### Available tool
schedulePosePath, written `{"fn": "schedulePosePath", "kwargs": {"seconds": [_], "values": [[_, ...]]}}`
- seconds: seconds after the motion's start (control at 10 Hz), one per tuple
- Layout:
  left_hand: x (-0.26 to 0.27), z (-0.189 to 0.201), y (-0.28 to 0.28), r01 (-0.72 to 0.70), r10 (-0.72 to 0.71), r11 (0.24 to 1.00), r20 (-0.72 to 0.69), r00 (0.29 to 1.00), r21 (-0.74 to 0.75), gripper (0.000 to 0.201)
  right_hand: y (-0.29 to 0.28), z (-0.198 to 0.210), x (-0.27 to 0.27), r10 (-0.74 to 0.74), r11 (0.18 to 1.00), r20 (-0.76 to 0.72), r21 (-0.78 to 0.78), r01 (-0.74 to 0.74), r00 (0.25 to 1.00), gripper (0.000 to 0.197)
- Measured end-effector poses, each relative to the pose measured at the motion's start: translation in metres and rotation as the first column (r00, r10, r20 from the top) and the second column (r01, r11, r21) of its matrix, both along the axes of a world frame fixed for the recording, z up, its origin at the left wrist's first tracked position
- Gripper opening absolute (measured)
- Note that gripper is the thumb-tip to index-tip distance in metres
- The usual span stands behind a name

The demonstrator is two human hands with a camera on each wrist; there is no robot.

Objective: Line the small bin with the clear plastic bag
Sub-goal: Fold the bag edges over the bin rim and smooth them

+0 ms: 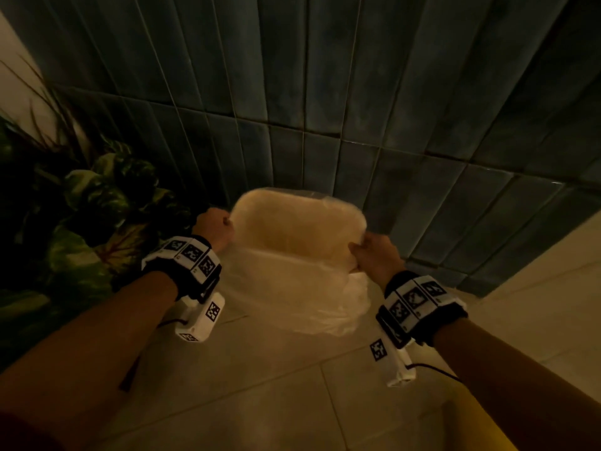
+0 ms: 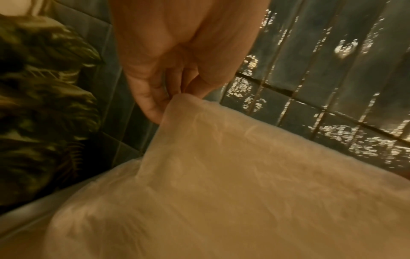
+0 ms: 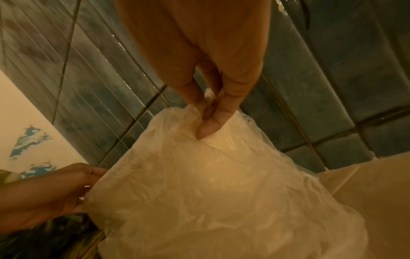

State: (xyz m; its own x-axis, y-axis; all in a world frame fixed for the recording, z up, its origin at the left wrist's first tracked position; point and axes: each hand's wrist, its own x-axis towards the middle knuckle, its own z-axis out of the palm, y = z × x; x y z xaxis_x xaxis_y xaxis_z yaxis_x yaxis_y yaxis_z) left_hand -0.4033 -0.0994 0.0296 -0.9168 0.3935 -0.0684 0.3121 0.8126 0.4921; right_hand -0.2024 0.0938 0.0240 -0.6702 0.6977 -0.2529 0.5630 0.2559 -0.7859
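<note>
A clear plastic bag (image 1: 302, 255) (image 2: 233, 175) (image 3: 210, 184) hangs spread between both hands above the pale floor, in front of the tiled wall. Its mouth is held wide and its loose lower part billows down. My left hand (image 1: 216, 227) (image 2: 164, 98) pinches the bag's left edge with curled fingers. My right hand (image 1: 370, 252) (image 3: 208, 112) pinches the right edge between thumb and fingertips. In the right wrist view my left hand (image 3: 84, 182) shows at the bag's far side. The bag covers whatever stands beneath it, so the small bin cannot be made out.
A leafy potted plant (image 1: 81, 222) crowds the left side, close to my left forearm. Dark blue-green wall tiles (image 1: 325, 92) rise straight behind the bag. Beige floor tiles (image 1: 292, 385) spread below and to the right.
</note>
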Motion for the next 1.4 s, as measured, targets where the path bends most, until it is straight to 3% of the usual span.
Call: {"fn": "schedulePosePath", "kwargs": {"seconds": [0.2, 0.4, 0.8, 1.1, 1.2, 1.4], "values": [[-0.021, -0.006, -0.015, -0.035, 0.033, 0.997, -0.024, 0.999, -0.068, 0.024, -0.019, -0.012, -0.032, -0.010, 0.983, -0.029, -0.185, 0.004, 1.000, 0.032], [-0.035, -0.009, -0.015, -0.077, 0.071, 0.991, -0.057, 0.996, -0.112, 0.028, -0.026, -0.021, -0.057, -0.051, 0.970, -0.025, -0.240, 0.043, 0.998, 0.044], [-0.052, -0.015, -0.006, -0.088, 0.080, 0.972, -0.046, 0.996, -0.217, 0.032, -0.025, -0.023, -0.078, -0.081, 0.940, -0.020, -0.334, 0.070, 0.996, 0.047], [-0.053, -0.016, -0.009, -0.049, 0.056, 0.989, 0.044, 0.997, -0.139, 0.052, -0.024, -0.027, -0.069, 0.031, 0.993, 0.043, -0.119, -0.026, 0.999, 0.064], [-0.049, -0.011, -0.011, -0.039, 0.042, 0.994, 0.034, 0.999, -0.101, 0.052, -0.020, -0.019, -0.062, 0.005, 0.990, 0.047, -0.140, 0.002, 0.999, 0.060], [-0.050, 0.006, -0.020, 0.013, -0.017, 0.999, -0.093, 0.996, -0.040, 0.043, 0.001, 0.006, -0.039, 0.111, 0.992, 0.083, 0.056, -0.116, 0.990, 0.039]]}}
